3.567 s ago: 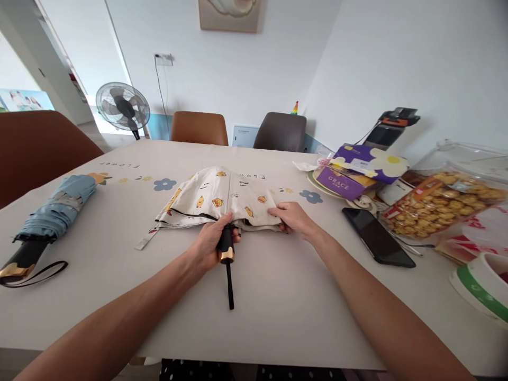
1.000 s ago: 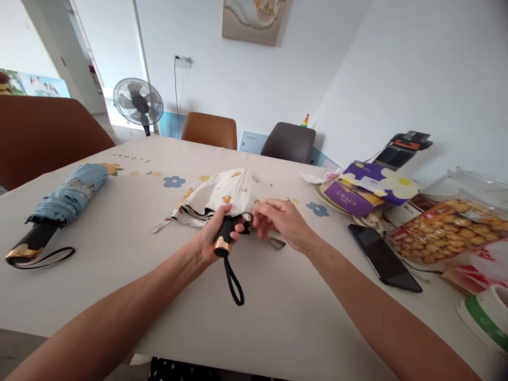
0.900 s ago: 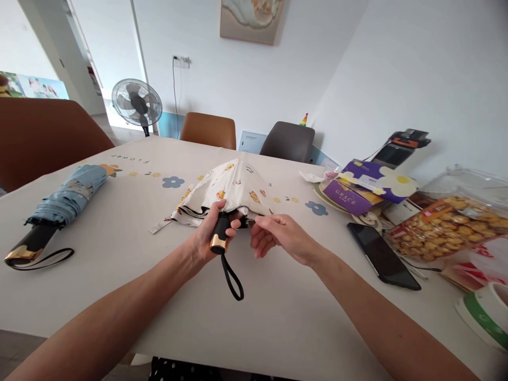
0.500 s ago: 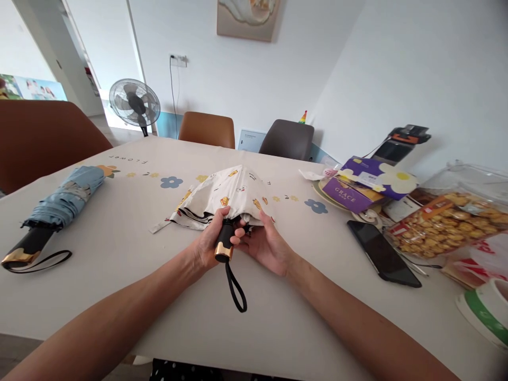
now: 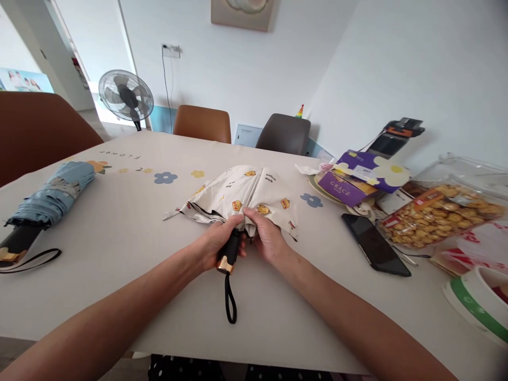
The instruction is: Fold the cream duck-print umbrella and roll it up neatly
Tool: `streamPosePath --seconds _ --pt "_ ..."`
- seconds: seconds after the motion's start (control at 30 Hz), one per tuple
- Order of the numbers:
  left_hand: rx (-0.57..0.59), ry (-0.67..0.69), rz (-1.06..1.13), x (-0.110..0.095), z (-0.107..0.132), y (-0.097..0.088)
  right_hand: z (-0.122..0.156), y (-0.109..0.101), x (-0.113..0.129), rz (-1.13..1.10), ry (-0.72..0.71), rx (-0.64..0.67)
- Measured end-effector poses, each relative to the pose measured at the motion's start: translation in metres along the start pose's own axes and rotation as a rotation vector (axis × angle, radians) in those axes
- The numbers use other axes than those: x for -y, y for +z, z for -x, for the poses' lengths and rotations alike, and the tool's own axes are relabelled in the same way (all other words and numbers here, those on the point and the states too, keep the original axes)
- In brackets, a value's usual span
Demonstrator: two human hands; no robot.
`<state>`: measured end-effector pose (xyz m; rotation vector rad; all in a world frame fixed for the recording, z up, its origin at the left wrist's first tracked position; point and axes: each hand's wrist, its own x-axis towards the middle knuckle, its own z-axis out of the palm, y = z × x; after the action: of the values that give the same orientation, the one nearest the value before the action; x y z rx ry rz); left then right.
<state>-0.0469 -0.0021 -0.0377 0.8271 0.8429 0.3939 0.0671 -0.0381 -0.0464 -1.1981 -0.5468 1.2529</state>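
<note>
A cream umbrella (image 5: 248,193) with small yellow duck prints lies loosely folded in front of me, its canopy pointing away and its panels spread on both sides. My left hand (image 5: 216,244) is wrapped round its black and gold handle (image 5: 229,254), thumb up by the canopy's edge. A black wrist strap (image 5: 230,301) hangs from the handle's end. My right hand (image 5: 270,236) pinches the canopy's fabric edge beside the handle, thumb on top; its other fingers are mostly hidden underneath.
A folded blue umbrella (image 5: 55,193) lies at the left. On the right are a black phone (image 5: 375,244), a purple box (image 5: 345,188), a clear container of snacks (image 5: 448,211) and a white and green roll (image 5: 476,301). Chairs and a fan (image 5: 126,95) stand beyond the table.
My right hand has closed from a looser pose onto the canopy's edge. The canopy has turned and its right side spreads wider. The view has shifted slightly.
</note>
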Motion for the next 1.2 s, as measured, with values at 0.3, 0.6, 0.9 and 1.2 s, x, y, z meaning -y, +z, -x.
streamPosePath --seconds 0.3,0.6,0.9,1.2 --pt "-0.043 0.090 -0.090 -0.002 0.008 0.003 0.004 -0.003 0.005 0.410 -0.361 -0.158" --pt "0.023 0.078 0.376 -0.006 0.006 0.005 0.010 -0.021 0.022 0.483 -0.323 -0.217" --pt "-0.042 0.084 0.507 -0.006 -0.007 -0.008 -0.009 -0.069 0.045 0.434 -0.507 -0.456" --pt "-0.048 0.056 0.412 0.000 -0.004 -0.002 -0.021 -0.085 0.037 0.679 -0.341 -0.423"
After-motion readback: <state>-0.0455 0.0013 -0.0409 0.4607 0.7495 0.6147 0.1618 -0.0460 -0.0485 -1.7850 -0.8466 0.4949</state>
